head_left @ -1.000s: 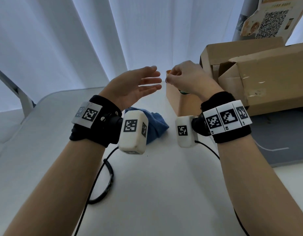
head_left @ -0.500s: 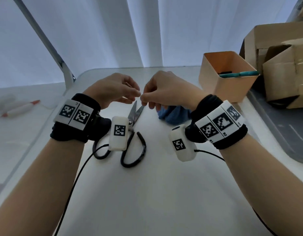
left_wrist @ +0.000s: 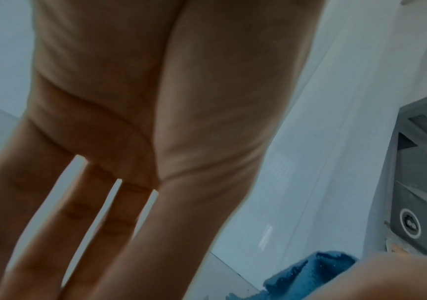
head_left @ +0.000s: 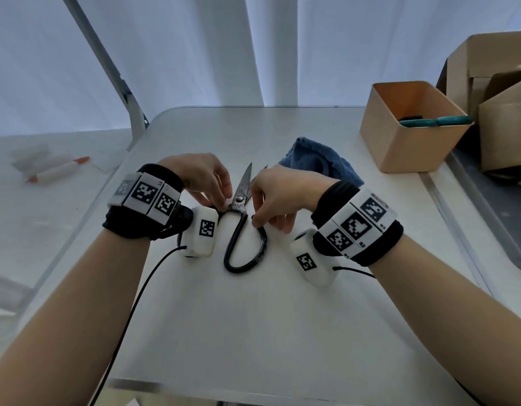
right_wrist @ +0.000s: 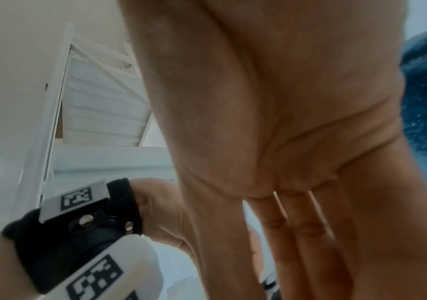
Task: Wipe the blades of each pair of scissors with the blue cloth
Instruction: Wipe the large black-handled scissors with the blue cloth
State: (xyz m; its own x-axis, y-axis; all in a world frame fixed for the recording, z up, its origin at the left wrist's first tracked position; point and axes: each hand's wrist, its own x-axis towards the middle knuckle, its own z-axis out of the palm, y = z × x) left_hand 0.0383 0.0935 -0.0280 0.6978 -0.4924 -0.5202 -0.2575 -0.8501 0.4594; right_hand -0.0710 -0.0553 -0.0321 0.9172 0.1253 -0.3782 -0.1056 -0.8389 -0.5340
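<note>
Both hands — left hand (head_left: 201, 178), right hand (head_left: 278, 194) — pinch the scissors (head_left: 242, 218) mid-table (head_left: 253, 332), blue cloth (head_left: 322, 162) just behind.

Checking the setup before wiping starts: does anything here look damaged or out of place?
The scissors on the table have dull, mottled blades, possibly rust or grime. A teal-handled tool pokes out over the cardboard box rim. Nothing is spilled.

black-handled scissors (head_left: 242, 212) lie flat, blades parted, tips toward the crumpled blue cloth (head_left: 320, 162) just beyond.
</note>
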